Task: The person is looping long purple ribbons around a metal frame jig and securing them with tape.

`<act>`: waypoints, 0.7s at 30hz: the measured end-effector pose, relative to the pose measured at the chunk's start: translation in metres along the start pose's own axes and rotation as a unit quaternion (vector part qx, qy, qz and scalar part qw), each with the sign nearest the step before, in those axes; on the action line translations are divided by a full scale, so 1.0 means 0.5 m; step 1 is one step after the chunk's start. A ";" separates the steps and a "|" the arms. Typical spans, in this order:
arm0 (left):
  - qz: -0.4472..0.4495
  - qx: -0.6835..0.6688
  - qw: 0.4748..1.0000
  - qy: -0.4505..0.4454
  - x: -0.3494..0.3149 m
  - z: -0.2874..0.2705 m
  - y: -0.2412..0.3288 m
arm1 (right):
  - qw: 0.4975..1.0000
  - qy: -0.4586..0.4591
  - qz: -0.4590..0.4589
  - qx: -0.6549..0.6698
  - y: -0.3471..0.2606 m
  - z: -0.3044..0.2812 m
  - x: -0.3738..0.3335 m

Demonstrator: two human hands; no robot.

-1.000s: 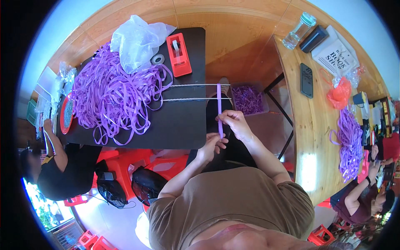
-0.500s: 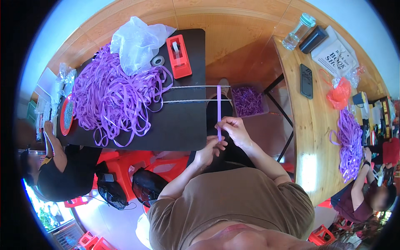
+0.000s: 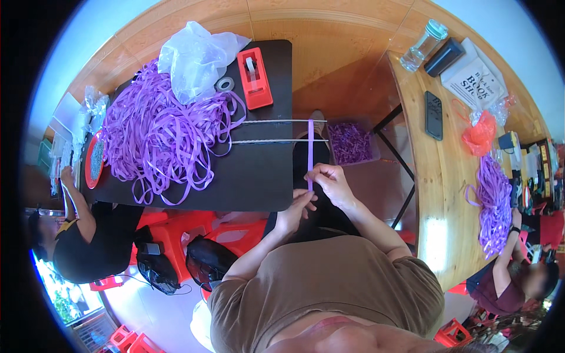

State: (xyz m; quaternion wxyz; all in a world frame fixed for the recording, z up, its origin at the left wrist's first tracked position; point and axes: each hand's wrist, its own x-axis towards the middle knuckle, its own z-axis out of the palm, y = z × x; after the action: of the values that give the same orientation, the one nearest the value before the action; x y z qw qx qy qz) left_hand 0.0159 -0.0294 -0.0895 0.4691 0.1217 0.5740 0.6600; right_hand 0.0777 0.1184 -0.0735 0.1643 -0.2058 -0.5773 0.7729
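A: Two hands work at the near edge of the black table (image 3: 259, 176), and we hold a single purple ribbon strip (image 3: 310, 147) between them. Where does the strip run?

B: We see it hang upright, crossing both taut white strings (image 3: 276, 130) that stretch from the table edge toward the clear tub of purple scraps (image 3: 350, 141). Its lower end sits in our right hand (image 3: 332, 183).

A: What is the state of the right-hand fingers?

B: They are closed, thumb and fingertips pinching the strip's lower end. Our left hand (image 3: 297, 209) lies just below and beside it, fingertips extended and touching the same end; we cannot tell whether they actually grip it.

A: What lies on the table?

B: We note a large heap of loose purple ribbons (image 3: 159, 132) on the left half, a crumpled clear plastic bag (image 3: 194, 59) on top of its far side, a red tape dispenser (image 3: 255, 77) just right of the bag, and a small tape roll (image 3: 224, 84) between them.

A: And around us?

B: A wooden table (image 3: 441, 176) to the right carries a dark phone (image 3: 434, 115), a bottle (image 3: 422, 46) and a second ribbon bundle (image 3: 494, 200). One person sits at the left edge, another at lower right.
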 end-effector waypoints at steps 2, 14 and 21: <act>-0.007 -0.002 1.000 0.006 -0.001 0.001 0.001 | 1.000 0.000 0.002 0.014 0.000 0.002 -0.001; 0.023 -0.006 1.000 0.009 -0.013 0.002 0.010 | 0.594 0.027 -0.534 -0.601 -0.039 -0.009 -0.029; 0.056 -0.113 0.992 0.005 -0.022 -0.006 -0.006 | 0.552 -0.011 -0.570 -0.608 -0.062 0.002 -0.030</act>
State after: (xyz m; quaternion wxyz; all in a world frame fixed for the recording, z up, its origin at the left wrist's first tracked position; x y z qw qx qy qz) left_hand 0.0208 -0.0400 -0.0889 0.4392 0.0973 0.4904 0.7464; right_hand 0.0904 0.1189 -0.0414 0.3995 0.1239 -0.9082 -0.0158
